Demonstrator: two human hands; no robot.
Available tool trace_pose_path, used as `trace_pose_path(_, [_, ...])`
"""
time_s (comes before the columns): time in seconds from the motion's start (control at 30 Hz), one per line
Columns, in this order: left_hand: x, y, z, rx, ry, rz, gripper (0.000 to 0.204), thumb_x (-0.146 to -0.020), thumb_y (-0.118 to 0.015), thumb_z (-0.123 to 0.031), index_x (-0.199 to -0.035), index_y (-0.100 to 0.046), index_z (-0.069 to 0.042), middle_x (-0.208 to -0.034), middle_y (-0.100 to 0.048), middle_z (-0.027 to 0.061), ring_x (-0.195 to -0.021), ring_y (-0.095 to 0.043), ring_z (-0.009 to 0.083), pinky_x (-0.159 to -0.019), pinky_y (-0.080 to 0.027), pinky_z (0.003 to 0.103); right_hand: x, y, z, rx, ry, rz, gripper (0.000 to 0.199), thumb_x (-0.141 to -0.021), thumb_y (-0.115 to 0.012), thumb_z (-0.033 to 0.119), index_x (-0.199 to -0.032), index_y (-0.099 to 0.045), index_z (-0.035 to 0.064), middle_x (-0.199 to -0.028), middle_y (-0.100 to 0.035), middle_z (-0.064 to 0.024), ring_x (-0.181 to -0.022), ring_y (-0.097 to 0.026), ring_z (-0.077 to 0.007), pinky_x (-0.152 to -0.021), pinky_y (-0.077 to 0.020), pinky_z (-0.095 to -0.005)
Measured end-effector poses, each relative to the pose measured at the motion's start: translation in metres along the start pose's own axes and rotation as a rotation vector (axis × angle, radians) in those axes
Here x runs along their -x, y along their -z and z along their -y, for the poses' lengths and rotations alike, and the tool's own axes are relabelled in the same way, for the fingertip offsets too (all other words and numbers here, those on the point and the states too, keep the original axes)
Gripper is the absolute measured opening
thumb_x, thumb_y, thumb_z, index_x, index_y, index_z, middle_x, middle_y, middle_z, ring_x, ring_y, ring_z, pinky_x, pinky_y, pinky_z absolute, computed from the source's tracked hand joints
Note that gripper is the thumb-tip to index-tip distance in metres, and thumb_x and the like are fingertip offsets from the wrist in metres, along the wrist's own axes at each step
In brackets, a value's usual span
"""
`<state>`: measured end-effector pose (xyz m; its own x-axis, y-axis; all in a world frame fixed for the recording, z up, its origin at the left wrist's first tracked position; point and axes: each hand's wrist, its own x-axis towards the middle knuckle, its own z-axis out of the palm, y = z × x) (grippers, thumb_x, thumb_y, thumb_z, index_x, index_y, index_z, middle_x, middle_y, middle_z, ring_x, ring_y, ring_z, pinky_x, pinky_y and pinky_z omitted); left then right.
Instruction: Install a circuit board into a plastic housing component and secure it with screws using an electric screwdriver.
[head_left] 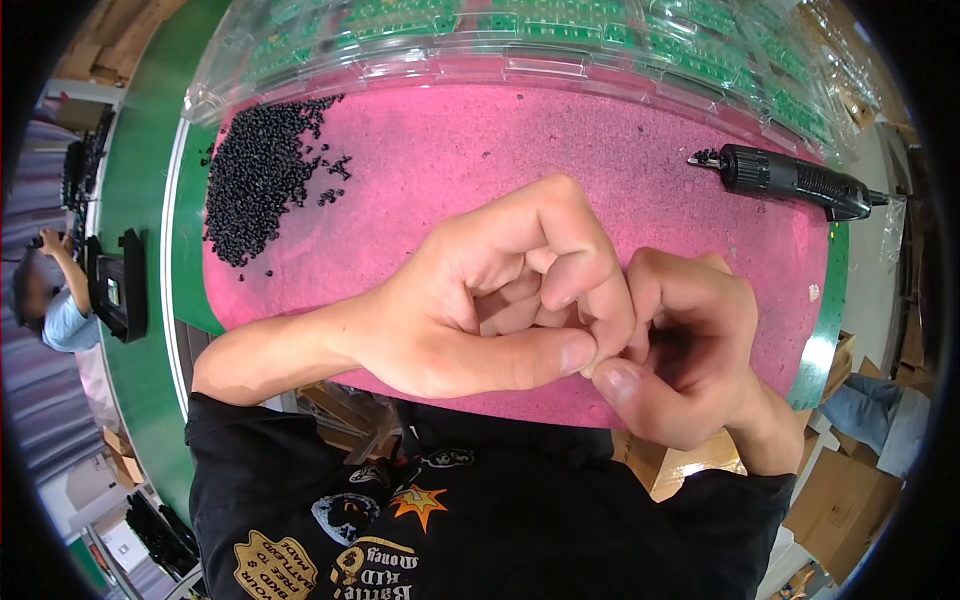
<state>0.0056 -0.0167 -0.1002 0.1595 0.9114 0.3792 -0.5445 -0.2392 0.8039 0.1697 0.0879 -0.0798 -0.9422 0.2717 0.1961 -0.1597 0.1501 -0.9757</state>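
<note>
Left hand [480, 310], right hand [680, 350] pinched together; anything held hidden.

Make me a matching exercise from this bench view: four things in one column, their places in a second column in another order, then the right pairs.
Things:
1. heap of small black parts
2. black power screwdriver
3. clear plastic trays of green boards
4. both hands, left hand and right hand

Places:
A. along the far edge of the pink mat
B. far left of the mat
C. pressed together at the near edge
D. far right of the mat

Pairs: 1-B, 2-D, 3-A, 4-C
</note>
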Motion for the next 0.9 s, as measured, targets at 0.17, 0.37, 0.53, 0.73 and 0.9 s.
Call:
trace_pose_path(0.17, [0.0003,0.0038,0.0003,-0.01,-0.013,0.023,0.032,-0.082,-0.05,0.013,-0.094,-0.03,-0.009,-0.086,-0.057,0.0182,-0.078,-0.055,0.0231,-0.073,-0.045,0.035,-0.0004,0.0,-0.0001,-0.003,0.013,-0.041,0.027,-0.07,-0.069,-0.002,-0.065,-0.045,0.0078,-0.046,-0.04,0.0068,-0.04,-0.035,0.0016,-0.038,-0.0222,-0.0196])
trace_pose_path(0.37, [-0.0003,0.0033,-0.0014,0.0,-0.025,0.02,0.033,-0.081,-0.049,0.013,-0.094,-0.03,-0.009,-0.085,-0.057,0.018,-0.076,-0.055,0.0218,-0.071,-0.045,0.035,-0.0016,0.0004,0.0027,-0.023,0.009,-0.049,0.026,-0.07,-0.068,-0.003,-0.065,-0.045,0.0076,-0.046,-0.04,0.007,-0.039,-0.035,0.0012,-0.038,-0.0221,-0.0199])
trace_pose_path(0.53, [0.0001,0.0013,-0.0024,0.022,-0.025,0.006,0.032,-0.08,-0.05,0.013,-0.095,-0.031,-0.008,-0.084,-0.057,0.0168,-0.076,-0.055,0.0208,-0.072,-0.045,0.033,-0.0015,0.0047,0.0042,0.009,-0.021,0.056,0.01,-0.068,-0.062,0.004,-0.072,-0.052,0.0023,-0.056,-0.053,0.0017,-0.044,-0.043,-0.0028,-0.042,-0.0304,-0.0197])
trace_pose_path(0.73, [-0.0011,0.001,-0.0025,0.028,-0.028,0.006,0.033,-0.08,-0.053,0.013,-0.096,-0.032,-0.007,-0.084,-0.057,0.0165,-0.076,-0.054,0.02,-0.073,-0.045,0.033,-0.0018,0.005,0.0059,0.0,-0.035,0.062,0.011,-0.069,-0.062,0.004,-0.071,-0.051,0.0024,-0.056,-0.054,0.0008,-0.044,-0.043,-0.0031,-0.042,-0.0299,-0.0197])
trace_pose_path(0.9, [-0.0001,0.0025,-0.0057,0.006,-0.027,0.019,0.033,-0.082,-0.054,0.012,-0.096,-0.031,-0.007,-0.084,-0.057,0.0169,-0.075,-0.054,0.0196,-0.073,-0.045,0.034,-0.0033,0.004,0.006,-0.01,-0.035,0.075,0.011,-0.069,-0.062,0.003,-0.071,-0.051,0.0026,-0.058,-0.055,-0.0002,-0.044,-0.043,-0.0031,-0.042,-0.0299,-0.0196])
